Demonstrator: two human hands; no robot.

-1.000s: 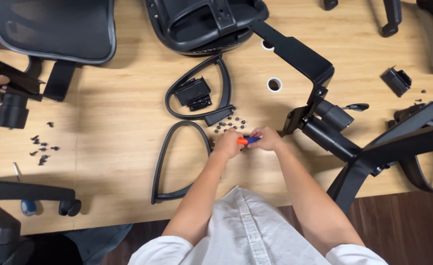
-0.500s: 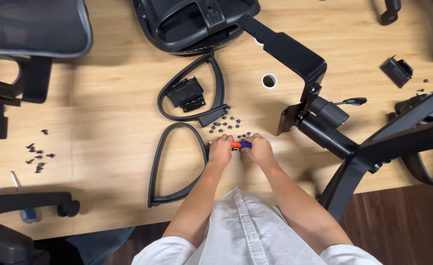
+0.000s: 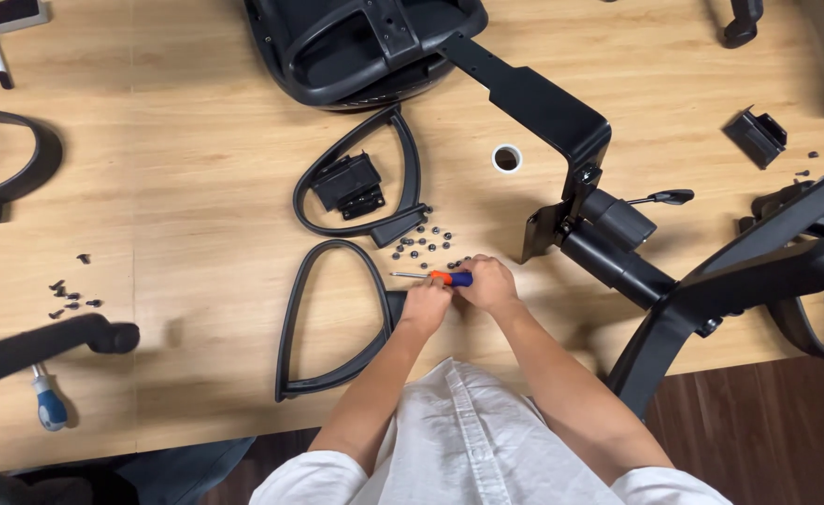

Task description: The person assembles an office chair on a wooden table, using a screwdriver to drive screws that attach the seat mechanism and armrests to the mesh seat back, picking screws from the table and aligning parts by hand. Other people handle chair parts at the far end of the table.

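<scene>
1. Head view, looking straight down at a light wooden table (image 3: 197, 187) strewn with black office-chair parts.
2. Both hands meet at the table's near middle. Left hand (image 3: 424, 306) and right hand (image 3: 488, 283) sit side by side, touching or nearly so.
3. Between them a small screwdriver (image 3: 449, 278) with an orange and blue handle lies roughly level; its thin metal shaft sticks out to the left, past the left hand's knuckles.
4. Left-hand fingers are curled in at the orange end of the handle; right-hand fingers are closed around the blue end. How firmly each grips cannot be told.
5. Just beyond the hands lies a loose cluster of small dark screws (image 3: 426, 245), scattered on the bare wood.
6. Just left of the left hand lies a black loop-shaped armrest frame (image 3: 292, 318), flat on the table. A second armrest loop (image 3: 410, 164) lies farther off, with a black bracket (image 3: 354, 183) inside its opening.
7. Right of the hands: the chair's tilt mechanism (image 3: 608, 238) with lever, joined to a black angled metal arm (image 3: 538, 98) running up to the seat shell (image 3: 365, 42) at the top edge.
8. A small white ring (image 3: 506, 157) sits near that arm.
9. Far left: a second scatter of screws (image 3: 66, 295) and, by the near edge, a blue-handled screwdriver (image 3: 49, 404).
</scene>
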